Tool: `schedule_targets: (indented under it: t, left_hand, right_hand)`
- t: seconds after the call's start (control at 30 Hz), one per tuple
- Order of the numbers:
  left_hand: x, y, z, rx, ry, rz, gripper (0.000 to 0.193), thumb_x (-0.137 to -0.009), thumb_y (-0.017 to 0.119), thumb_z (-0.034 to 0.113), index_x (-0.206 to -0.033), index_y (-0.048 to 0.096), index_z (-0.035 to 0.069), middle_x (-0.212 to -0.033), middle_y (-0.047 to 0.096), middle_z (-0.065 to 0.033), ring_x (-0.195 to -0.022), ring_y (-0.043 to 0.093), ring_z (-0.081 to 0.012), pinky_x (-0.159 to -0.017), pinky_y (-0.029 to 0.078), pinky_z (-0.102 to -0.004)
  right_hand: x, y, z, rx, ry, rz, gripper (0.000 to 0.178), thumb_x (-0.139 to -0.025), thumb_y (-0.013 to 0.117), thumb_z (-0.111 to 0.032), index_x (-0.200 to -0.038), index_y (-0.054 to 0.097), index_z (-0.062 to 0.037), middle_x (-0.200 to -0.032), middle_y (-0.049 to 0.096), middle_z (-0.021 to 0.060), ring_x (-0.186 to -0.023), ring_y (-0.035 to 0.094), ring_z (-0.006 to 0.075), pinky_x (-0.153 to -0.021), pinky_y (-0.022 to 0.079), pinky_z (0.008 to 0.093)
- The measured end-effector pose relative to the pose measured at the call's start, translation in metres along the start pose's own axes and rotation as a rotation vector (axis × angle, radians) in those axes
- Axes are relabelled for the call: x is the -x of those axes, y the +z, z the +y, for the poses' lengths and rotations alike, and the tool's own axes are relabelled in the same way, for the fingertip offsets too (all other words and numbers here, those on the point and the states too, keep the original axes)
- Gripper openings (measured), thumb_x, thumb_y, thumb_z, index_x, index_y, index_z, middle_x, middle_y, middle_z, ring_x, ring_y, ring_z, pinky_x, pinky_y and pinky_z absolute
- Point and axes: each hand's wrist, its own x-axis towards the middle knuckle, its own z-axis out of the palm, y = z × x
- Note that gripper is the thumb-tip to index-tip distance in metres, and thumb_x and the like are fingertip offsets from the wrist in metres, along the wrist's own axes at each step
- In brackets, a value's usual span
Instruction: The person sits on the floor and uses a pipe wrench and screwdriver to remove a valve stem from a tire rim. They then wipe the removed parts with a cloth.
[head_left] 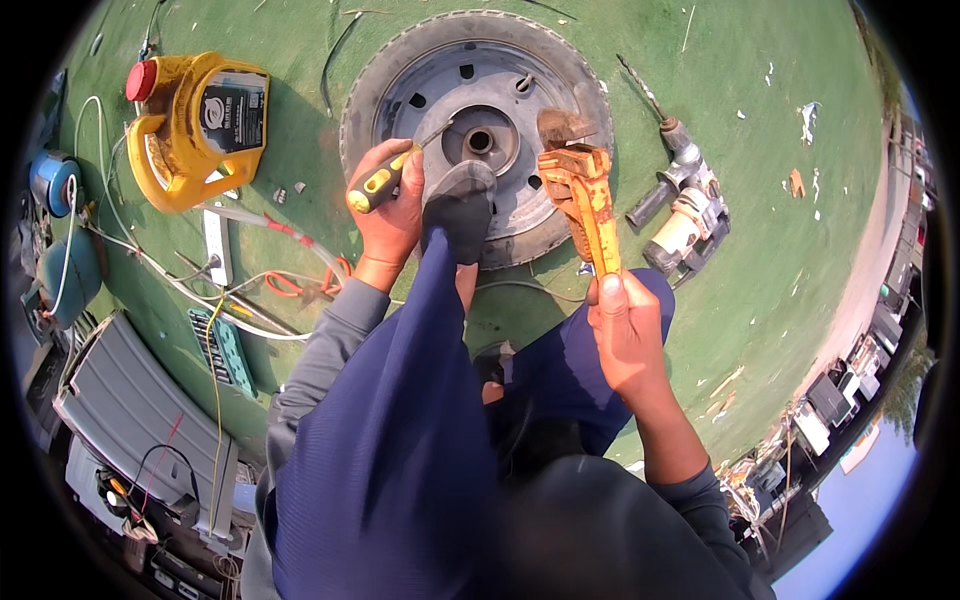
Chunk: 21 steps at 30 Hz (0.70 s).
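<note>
My left hand [392, 222] is wrapped round the yellow-and-black handle of a screwdriver [378, 184]. Its shaft slants up to the right, with the tip over the wheel near the hub; whether it touches cannot be told. A worn orange pipe wrench [597, 225] is gripped by its lower handle in my right hand [628, 330]. The wrench stands jaws up, its head overlapping the right side of the wheel [405, 75]. That grey steel wheel with its tyre lies flat on the green ground. My dark shoe [462, 212] rests against its near part, left of the hub's centre.
A yellow jug [190, 110] with a red cap stands at the left. A hammer drill [690, 200] lies right of the wheel. A white power strip [217, 245], orange-handled scissors [300, 284], cables and a teal socket set [222, 352] lie left.
</note>
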Motion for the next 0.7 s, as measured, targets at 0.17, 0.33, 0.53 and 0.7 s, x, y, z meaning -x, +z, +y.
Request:
schedule_targets:
  t: [0.17,0.33,0.53,0.7]
  left_hand:
    - [-0.019,-0.024,0.016,0.048,0.036,0.018,0.025,-0.103,0.072,0.015,-0.121,0.067,-0.001,-0.11,0.073,-0.0084,-0.1,0.068,-0.0149,-0.091,0.054,-0.0295]
    - [-0.017,-0.022,0.037,0.03,0.104,-0.08,0.029,-0.099,0.074,0.01,-0.123,0.066,-0.003,-0.118,0.07,-0.0113,-0.109,0.067,-0.0173,-0.098,0.052,-0.0318]
    - [-0.018,-0.02,0.075,-0.056,0.297,-0.331,0.029,-0.092,0.076,0.002,-0.121,0.071,-0.001,-0.113,0.071,-0.0105,-0.104,0.068,-0.0185,-0.096,0.052,-0.0309]
    - [-0.037,-0.037,0.144,-0.252,0.563,-0.63,0.036,-0.085,0.077,-0.003,-0.12,0.072,0.001,-0.104,0.07,-0.0107,-0.093,0.069,-0.0228,-0.085,0.053,-0.032]
  right_hand:
    - [-0.023,-0.035,0.007,-0.317,0.265,0.187,0.034,-0.113,0.053,-0.042,-0.107,0.056,-0.009,-0.074,0.045,-0.0041,-0.054,0.037,0.0025,-0.045,0.032,0.0225]
    - [-0.039,-0.109,0.028,-0.086,0.309,0.213,0.015,-0.109,0.058,-0.026,-0.108,0.058,-0.0111,-0.077,0.047,-0.0056,-0.054,0.038,0.0024,-0.045,0.032,0.0226]
    - [-0.029,-0.164,0.115,0.54,-0.301,0.184,0.023,-0.105,0.061,-0.019,-0.112,0.057,0.0024,-0.082,0.064,0.0083,-0.061,0.059,0.026,-0.059,0.048,0.043]
    - [-0.016,-0.176,0.14,0.957,-0.179,0.103,0.026,-0.102,0.065,-0.018,-0.114,0.057,0.0034,-0.086,0.07,0.0254,-0.08,0.07,0.0451,-0.072,0.054,0.055]
